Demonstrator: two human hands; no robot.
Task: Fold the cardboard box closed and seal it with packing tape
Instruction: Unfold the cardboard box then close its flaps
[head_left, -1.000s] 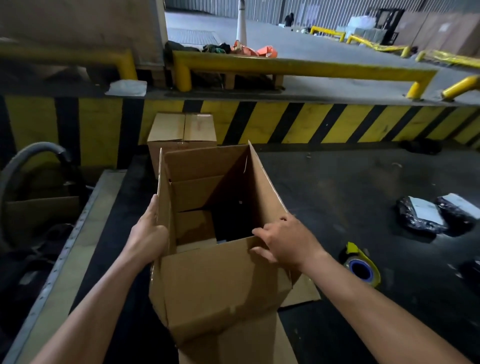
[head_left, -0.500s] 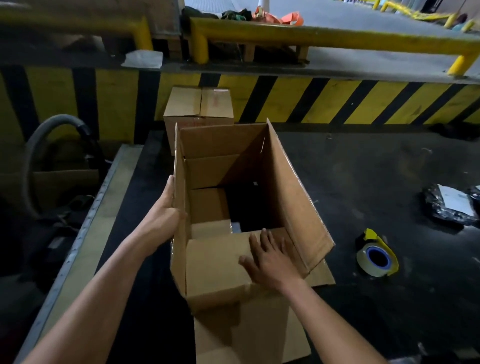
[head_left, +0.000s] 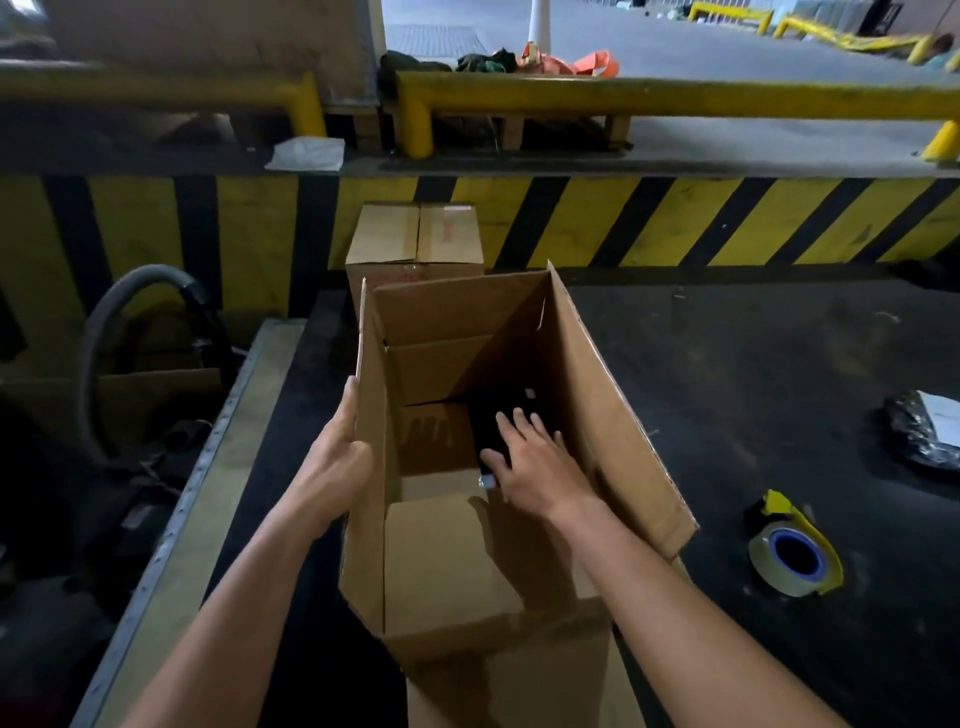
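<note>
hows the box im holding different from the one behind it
The near box has flaps standing open; the far box has them folded flat. The left hand rests on the near box, the right hand reaches inside; no hand touches the far box. Both are brown cardboard.

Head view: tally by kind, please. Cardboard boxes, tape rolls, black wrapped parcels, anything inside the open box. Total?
Cardboard boxes: 2 (open box, closed box behind it)
Tape rolls: 1
Black wrapped parcels: 1, cut off by the frame edge
Dark item inside the open box: 1
Total: 5
</note>
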